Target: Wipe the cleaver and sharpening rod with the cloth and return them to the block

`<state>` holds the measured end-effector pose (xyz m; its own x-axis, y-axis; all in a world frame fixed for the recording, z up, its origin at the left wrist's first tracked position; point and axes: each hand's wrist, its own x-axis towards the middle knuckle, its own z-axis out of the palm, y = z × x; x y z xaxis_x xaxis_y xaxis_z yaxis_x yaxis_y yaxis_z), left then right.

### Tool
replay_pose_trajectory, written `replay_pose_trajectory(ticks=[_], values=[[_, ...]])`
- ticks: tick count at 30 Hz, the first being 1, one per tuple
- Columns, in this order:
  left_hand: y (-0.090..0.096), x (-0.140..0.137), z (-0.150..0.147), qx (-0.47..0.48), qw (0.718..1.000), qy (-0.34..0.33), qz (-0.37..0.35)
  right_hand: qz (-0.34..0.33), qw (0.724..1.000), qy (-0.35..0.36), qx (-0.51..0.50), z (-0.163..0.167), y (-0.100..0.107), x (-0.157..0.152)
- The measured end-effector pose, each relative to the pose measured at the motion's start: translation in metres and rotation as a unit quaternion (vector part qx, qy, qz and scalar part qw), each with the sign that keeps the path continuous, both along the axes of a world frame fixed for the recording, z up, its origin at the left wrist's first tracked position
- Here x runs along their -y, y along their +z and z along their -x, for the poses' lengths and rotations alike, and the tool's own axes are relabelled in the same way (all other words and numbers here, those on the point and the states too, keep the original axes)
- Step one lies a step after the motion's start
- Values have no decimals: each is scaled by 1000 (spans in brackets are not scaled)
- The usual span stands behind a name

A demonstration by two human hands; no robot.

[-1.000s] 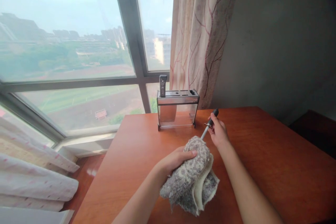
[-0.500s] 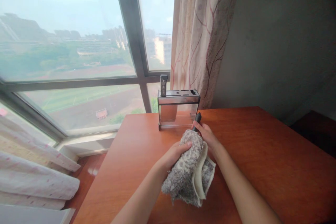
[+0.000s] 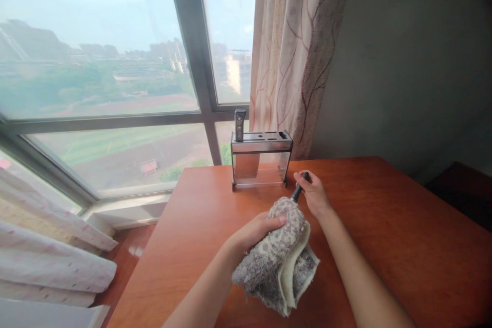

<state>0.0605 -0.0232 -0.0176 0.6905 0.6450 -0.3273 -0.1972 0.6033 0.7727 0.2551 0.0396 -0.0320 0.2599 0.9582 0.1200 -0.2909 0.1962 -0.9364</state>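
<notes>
Grey, fluffy cloth is clutched in the left hand, bunched perhaps so it surrounds the black-handled tool, whose lower part is hidden; the right hand grips the tool's upper end, above the wooden table.

Near side of clear-sided holder: black-handled tool, shaft was hidden inside gray cloth; left hand, fingers were concealed behind cloth; right hand covered part of handle; both forearms were cut off by lower edge. Behind holder: patterned curtain, top was cropped. Beyond, outdoors: building, details were hazy. Far right of holder: dark shape, lost in shadow.
</notes>
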Motion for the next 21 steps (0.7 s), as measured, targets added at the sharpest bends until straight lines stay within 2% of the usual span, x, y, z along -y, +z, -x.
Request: replay_pose_trajectory(ticks=[3,5,8,11,15,21], values=[[0,0,0,-10,1000,-1,-4,-5,1000,-10,10,3,0,2],[-1,0,0,-6,1000,2,-1,-15,999,41,-6,4,5,6],[-2,-1,0,14,1000,11,-2,-31,985,159,-66,3,12,12],[-1,1,-2,25,999,30,-3,-37,977,197,-70,1,12,14],[1,8,-6,37,998,57,-7,-52,987,155,1,8,6,11],[1,7,-9,2,999,27,-37,-51,991,-21,120,15,2,5]])
